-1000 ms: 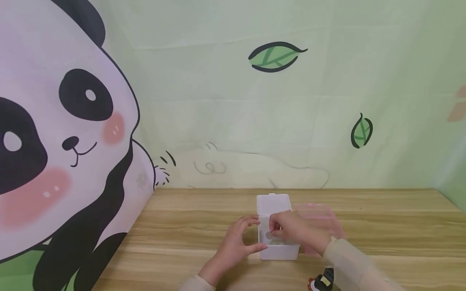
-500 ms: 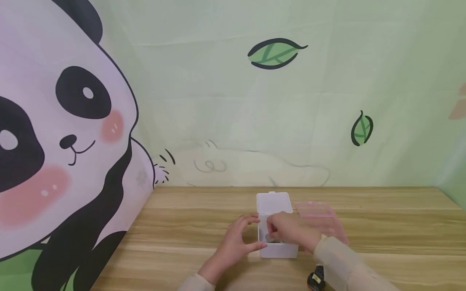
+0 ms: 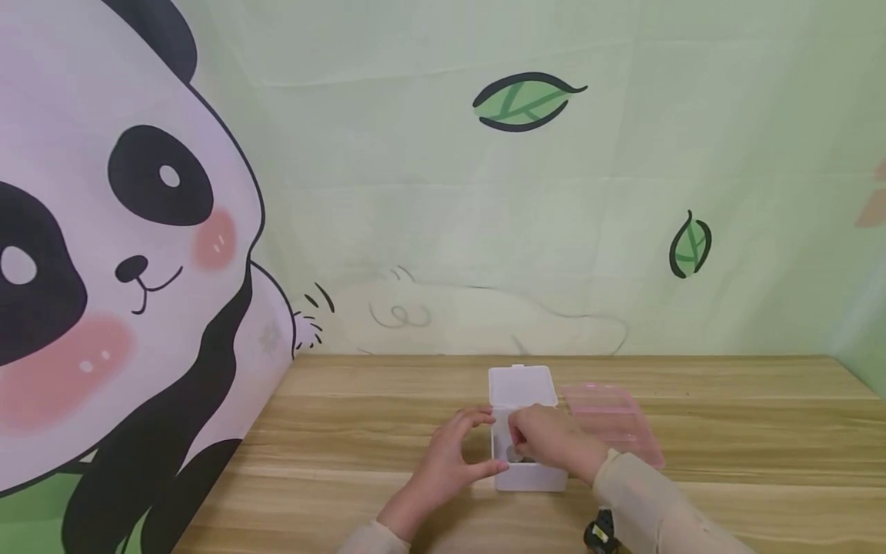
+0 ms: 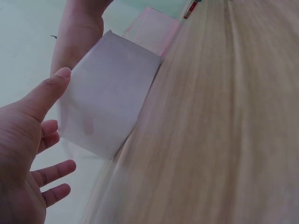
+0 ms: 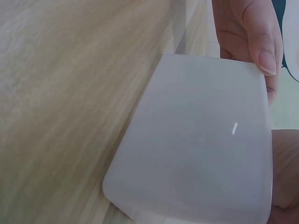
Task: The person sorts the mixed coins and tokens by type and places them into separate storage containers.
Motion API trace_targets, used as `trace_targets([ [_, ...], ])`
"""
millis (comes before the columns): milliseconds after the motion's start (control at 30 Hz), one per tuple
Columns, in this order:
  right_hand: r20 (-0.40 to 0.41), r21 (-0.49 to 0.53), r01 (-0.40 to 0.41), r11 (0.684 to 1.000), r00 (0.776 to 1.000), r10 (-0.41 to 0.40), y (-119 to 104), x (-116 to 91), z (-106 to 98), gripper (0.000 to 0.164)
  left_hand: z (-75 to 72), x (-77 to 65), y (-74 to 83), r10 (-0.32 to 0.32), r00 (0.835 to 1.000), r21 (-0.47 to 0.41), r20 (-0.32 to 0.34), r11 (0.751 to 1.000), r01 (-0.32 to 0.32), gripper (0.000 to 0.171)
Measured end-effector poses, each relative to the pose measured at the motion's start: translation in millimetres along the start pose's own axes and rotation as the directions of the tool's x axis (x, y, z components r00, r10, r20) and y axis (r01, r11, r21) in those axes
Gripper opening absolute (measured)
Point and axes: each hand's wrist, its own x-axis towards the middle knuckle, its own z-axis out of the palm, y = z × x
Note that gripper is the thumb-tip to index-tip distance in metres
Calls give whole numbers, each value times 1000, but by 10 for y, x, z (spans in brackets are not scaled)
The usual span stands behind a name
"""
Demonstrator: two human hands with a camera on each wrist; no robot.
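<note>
A white lidded box stands on the wooden table in the head view, its lid raised at the back. My left hand holds the box's left side, thumb at the front corner and fingertips near the back corner. In the left wrist view its other fingers spread away from the wall. My right hand reaches over the box from the right with its fingers bent down inside. A small round grey piece shows in the box beside those fingertips. I cannot tell whether they pinch anything, as the hand and box wall hide them.
A clear pink box lies just right of the white one, partly behind the right forearm. Near the front edge of the view, a small black object with a yellow patch sits beside the right sleeve. A panda-print cloth hangs behind the table.
My right hand has shifted slightly left inside the box, its forearm uncovering more of the pink box. The left hand keeps its hold on the white box. The head view has shifted slightly.
</note>
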Motion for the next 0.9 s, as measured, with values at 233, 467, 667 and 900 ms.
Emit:
trace_targets([
  [233, -25, -43, 6, 999, 1000, -7, 5, -5, 7, 24, -2, -1, 17, -2, 1000, 1, 0, 1000, 2, 56],
  [467, -41, -59, 15, 998, 999, -17, 11, -14, 14, 24, 0, -8, 21, -3, 1000, 2, -4, 1000, 3, 55],
  [667, -57, -63, 20, 998, 998, -23, 17, -11, 12, 24, 2, -3, 14, -2, 1000, 9, -4, 1000, 2, 56],
  [900, -64, -65, 9, 998, 998, -13, 6, -16, 5, 24, 2, -2, 9, -13, 1000, -7, 5, 1000, 13, 56],
])
